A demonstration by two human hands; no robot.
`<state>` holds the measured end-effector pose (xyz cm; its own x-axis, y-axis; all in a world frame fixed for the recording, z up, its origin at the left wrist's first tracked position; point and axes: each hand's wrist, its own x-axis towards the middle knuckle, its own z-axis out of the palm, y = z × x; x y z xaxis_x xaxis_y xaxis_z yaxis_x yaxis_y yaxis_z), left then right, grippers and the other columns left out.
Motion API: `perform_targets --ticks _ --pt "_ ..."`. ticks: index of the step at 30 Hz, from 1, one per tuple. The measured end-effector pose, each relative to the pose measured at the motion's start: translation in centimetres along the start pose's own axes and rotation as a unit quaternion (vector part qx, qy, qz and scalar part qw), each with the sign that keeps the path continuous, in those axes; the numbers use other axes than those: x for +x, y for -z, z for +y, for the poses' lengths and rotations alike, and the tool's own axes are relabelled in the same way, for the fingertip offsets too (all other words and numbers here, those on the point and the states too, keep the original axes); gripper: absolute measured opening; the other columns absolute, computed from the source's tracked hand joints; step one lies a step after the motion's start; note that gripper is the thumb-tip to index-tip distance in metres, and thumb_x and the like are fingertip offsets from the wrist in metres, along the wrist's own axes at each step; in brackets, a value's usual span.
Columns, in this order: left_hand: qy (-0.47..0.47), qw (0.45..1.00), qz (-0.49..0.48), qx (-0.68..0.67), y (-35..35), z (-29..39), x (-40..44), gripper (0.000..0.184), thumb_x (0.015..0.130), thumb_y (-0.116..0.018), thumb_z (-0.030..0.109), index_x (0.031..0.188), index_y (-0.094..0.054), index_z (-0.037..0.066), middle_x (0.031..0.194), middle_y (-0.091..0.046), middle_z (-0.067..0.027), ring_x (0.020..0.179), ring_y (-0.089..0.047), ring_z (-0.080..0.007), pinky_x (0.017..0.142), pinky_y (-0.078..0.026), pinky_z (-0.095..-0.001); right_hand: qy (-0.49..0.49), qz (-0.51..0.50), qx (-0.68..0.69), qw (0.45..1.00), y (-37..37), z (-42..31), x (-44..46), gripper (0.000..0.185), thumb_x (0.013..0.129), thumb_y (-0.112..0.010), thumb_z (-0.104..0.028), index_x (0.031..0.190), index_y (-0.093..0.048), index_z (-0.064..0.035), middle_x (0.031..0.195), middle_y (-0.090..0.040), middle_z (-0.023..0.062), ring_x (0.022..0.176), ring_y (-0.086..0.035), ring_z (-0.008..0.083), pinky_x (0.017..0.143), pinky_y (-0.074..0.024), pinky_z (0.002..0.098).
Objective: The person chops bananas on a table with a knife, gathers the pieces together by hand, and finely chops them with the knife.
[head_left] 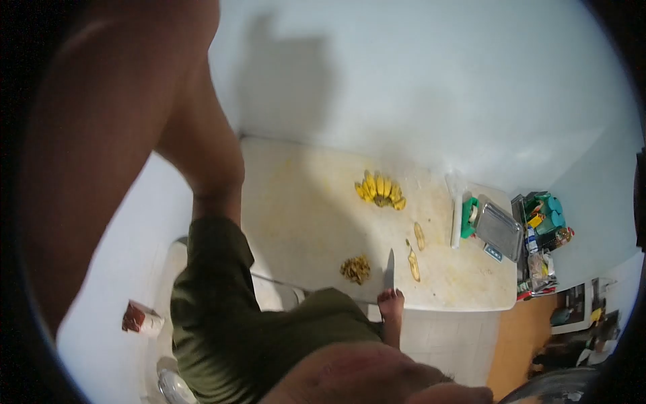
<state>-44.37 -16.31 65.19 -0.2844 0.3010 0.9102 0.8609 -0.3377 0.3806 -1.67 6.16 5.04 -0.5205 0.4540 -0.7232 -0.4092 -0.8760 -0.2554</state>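
Note:
A knife [391, 268] is held in my right hand [390, 303] at the table's near edge, its blade pointing away over the tabletop. The fingers are wrapped round the handle. My left arm rises large across the upper left, and its hand is out of view. A bunch of yellow bananas [381, 189] lies toward the wall. Left of the knife is a small pile of brownish-yellow pieces [355, 269], too small to tell exactly. Two pale, elongated pieces, one the nearer piece [414, 264] and one the farther piece [419, 236], lie right of the blade.
The pale table [282, 195] stands against a wall. At its right are a metal-topped scale [499, 231], a green object [469, 217] and a white roll [457, 221]. Packed containers [548, 219] stand beyond. A red-and-white container [141, 319] is at lower left.

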Motion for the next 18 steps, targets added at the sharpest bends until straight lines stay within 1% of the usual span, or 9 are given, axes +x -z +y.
perform_targets --ticks 2,5,7,8,9,12,13,16,18 --pt "-0.048 0.999 -0.002 -0.016 -0.4 2.6 1.4 0.062 0.099 -0.040 0.044 0.143 -0.033 0.000 0.134 -0.049 -0.0186 0.131 -0.041 -0.0292 0.112 -0.030 -0.0491 0.001 -0.043 -0.010 0.999 0.6 -0.3 0.5 0.025 0.095 -0.046 -0.029 0.078 -0.051 -0.0112 0.068 -0.052 0.0023 0.065 -0.052 0.0204 0.067 -0.0470 0.0350" --pt "-0.115 0.992 -0.019 -0.043 0.6 5.3 2.5 0.063 0.099 -0.041 0.044 0.143 -0.032 0.000 0.135 -0.048 -0.0183 0.131 -0.041 -0.0290 0.112 -0.030 -0.0487 0.112 -0.100 -0.059 0.987 -0.1 -1.9 0.8 0.024 0.096 -0.052 -0.032 0.080 -0.051 -0.0131 0.068 -0.047 0.0036 0.065 -0.048 0.0205 0.060 -0.0420 0.0335" --pt "-0.144 0.987 -0.041 -0.060 0.8 7.4 2.7 0.063 0.099 -0.041 0.044 0.143 -0.032 0.000 0.135 -0.048 -0.0182 0.131 -0.040 -0.0288 0.112 -0.030 -0.0484 0.202 -0.180 -0.076 0.960 -5.0 -5.3 -3.6 0.024 0.098 -0.051 -0.030 0.083 -0.052 -0.0112 0.072 -0.052 0.0028 0.069 -0.052 0.0203 0.063 -0.0438 0.0330" --pt "-0.162 0.983 -0.053 -0.073 0.7 8.5 2.6 0.063 0.099 -0.041 0.044 0.143 -0.032 0.001 0.135 -0.047 -0.0181 0.132 -0.040 -0.0287 0.112 -0.031 -0.0482 0.255 -0.119 -0.102 0.954 -8.6 -7.7 -5.6 0.024 0.099 -0.048 -0.030 0.084 -0.052 -0.0110 0.075 -0.053 0.0027 0.072 -0.054 0.0195 0.066 -0.0451 0.0333" --pt "-0.180 0.978 -0.063 -0.088 0.5 9.5 2.3 0.063 0.099 -0.041 0.044 0.143 -0.032 0.001 0.136 -0.047 -0.0180 0.132 -0.040 -0.0287 0.112 -0.031 -0.0481 0.345 -0.151 -0.158 0.913 -13.3 -9.9 -10.2 0.025 0.100 -0.045 -0.031 0.086 -0.053 -0.0119 0.080 -0.054 0.0033 0.075 -0.055 0.0190 0.072 -0.0456 0.0348" --pt "-0.242 0.958 -0.093 -0.117 -0.1 13.2 1.3 0.063 0.099 -0.042 0.044 0.144 -0.032 0.001 0.136 -0.047 -0.0178 0.132 -0.039 -0.0284 0.112 -0.031 -0.0477 0.687 -0.216 -0.290 0.631 -24.9 -13.9 -28.5 0.031 0.096 -0.045 -0.031 0.099 -0.057 -0.0025 0.105 -0.058 0.0136 0.092 -0.058 0.0250 0.083 -0.0484 0.0400" --pt "-0.265 0.951 -0.104 -0.124 -0.2 14.4 0.7 0.063 0.099 -0.042 0.044 0.144 -0.032 0.001 0.137 -0.046 -0.0177 0.133 -0.039 -0.0283 0.112 -0.031 -0.0475 0.830 -0.206 -0.269 0.444 -28.3 -13.4 -33.9 0.034 0.092 -0.055 -0.029 0.109 -0.053 -0.0002 0.104 -0.059 0.0143 0.088 -0.060 0.0258 0.082 -0.0481 0.0379" --pt "-0.337 0.924 -0.118 -0.137 -1.3 17.6 -1.1 0.064 0.099 -0.042 0.044 0.144 -0.031 0.001 0.137 -0.046 -0.0174 0.133 -0.039 -0.0281 0.112 -0.031 -0.0471 0.930 -0.233 -0.208 0.194 -29.7 -14.8 -44.2 0.069 0.087 -0.051 -0.043 0.137 -0.036 0.0025 0.140 -0.039 0.0257 0.130 -0.039 0.0382 0.109 -0.0268 0.0591" --pt "-0.373 0.910 -0.113 -0.144 -1.9 18.8 -2.4 0.064 0.098 -0.042 0.044 0.144 -0.031 0.001 0.138 -0.045 -0.0173 0.134 -0.038 -0.0279 0.112 -0.031 -0.0468 0.939 -0.287 -0.184 0.054 -30.5 -13.3 -47.2 0.068 0.088 -0.050 -0.041 0.137 -0.036 0.0031 0.141 -0.039 0.0257 0.130 -0.038 0.0379 0.109 -0.0265 0.0586"
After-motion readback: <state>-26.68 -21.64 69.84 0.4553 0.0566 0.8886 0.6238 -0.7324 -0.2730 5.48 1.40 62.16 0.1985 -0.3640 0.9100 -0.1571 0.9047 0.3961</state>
